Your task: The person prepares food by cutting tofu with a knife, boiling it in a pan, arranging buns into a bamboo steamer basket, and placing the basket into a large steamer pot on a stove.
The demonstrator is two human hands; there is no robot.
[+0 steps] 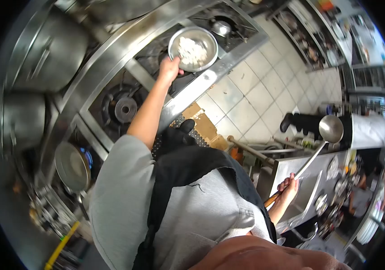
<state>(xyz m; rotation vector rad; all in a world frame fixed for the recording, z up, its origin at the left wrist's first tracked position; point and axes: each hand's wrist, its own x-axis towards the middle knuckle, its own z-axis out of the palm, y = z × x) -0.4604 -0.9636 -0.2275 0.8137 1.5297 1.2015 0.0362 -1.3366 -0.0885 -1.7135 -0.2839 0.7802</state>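
Observation:
My left hand (169, 71) is closed on the near edge of a round metal bowl (210, 44), held over the stove at the upper middle. White pieces (191, 51) lie inside the bowl; what they are I cannot tell. On the right side, my right hand (287, 189) grips the handle of a long metal ladle (331, 129) near its wooden end. The ladle's round head points up and away from me, in front of a person in white and dark clothes.
A burner (125, 107) sits between my left arm and large pots (51, 54). A pan (72, 166) stands over a blue flame at left. Another burner holds a small metal item (221, 28). Right are a metal counter (287, 168), a person (368, 131) and shelves (311, 27).

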